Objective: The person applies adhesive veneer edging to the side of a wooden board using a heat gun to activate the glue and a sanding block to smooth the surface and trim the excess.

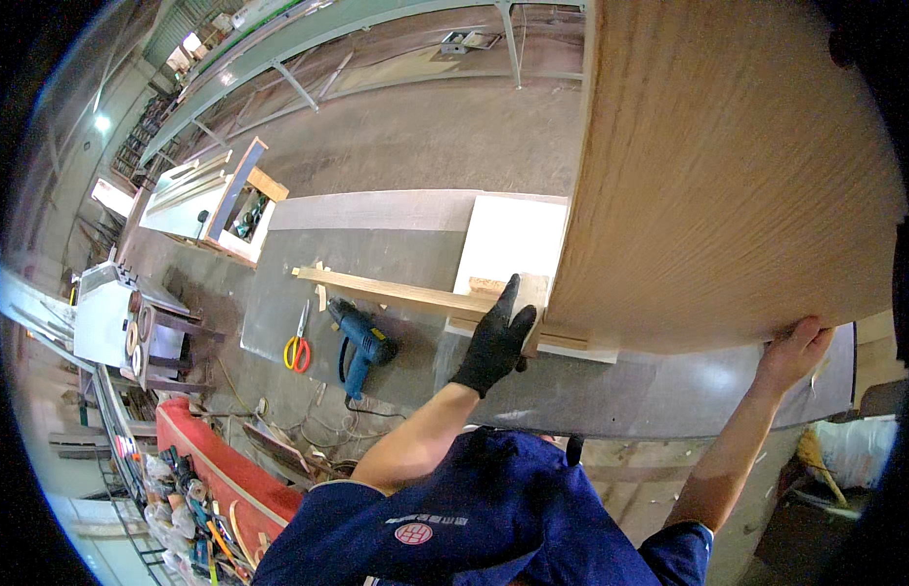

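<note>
A large wood-grain panel (718,186) rises on the right, its lower edge by the grey worktable (405,249). My right hand (798,350), bare, has its fingers wrapped round that edge near the far right corner. At the panel's left lower corner is my left hand (493,337), in a black glove, fingers stretched and thumb apart, against a small pale wood block (534,289). From there a long wooden strip (396,291) runs left across the table. Behind it lies a white board (508,234), partly covered by the panel.
Left of my gloved hand lie a blue heat gun (361,337) with a cord and scissors (298,350) with red and yellow handles. A white cart (186,200) with strips stands far left, a red padded piece (215,454) nearer. A long metal frame (308,63) spans the back.
</note>
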Demonstrator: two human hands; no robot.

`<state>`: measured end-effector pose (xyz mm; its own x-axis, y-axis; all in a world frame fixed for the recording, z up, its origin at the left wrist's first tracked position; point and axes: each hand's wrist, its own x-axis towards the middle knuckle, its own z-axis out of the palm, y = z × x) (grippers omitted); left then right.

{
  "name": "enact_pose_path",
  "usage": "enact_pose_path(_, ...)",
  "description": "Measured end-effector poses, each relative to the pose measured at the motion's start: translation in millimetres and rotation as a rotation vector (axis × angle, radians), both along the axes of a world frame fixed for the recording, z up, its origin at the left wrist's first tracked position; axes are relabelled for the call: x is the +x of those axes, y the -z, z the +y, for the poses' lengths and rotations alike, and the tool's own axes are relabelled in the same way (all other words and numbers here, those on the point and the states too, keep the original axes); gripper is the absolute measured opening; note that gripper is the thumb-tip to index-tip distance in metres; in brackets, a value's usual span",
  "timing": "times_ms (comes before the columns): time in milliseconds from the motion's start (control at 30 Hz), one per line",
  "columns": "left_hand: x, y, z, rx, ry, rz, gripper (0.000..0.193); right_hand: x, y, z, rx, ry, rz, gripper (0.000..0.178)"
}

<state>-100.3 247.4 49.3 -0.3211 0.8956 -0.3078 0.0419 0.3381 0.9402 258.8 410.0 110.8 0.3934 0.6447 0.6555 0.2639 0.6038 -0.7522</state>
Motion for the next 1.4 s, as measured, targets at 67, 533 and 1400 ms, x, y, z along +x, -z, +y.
enact_pose_path(67, 2, -4, -1, -0.049, 0.037, 0.031, 0.072, 5, 7, 3, -0.019, -0.014, 0.001, 0.066)
enact_pose_path(533, 1, 10, 1, -0.015, 0.033, 0.171, 0.073, 21, 21, 15, -0.037, -0.056, -0.003, 0.065)
enact_pose_path(1400, -92, 53, -62, 0.199, -0.270, 0.618, 0.055, 22, 18, 12, -0.132, 0.000, 0.095, 0.053)
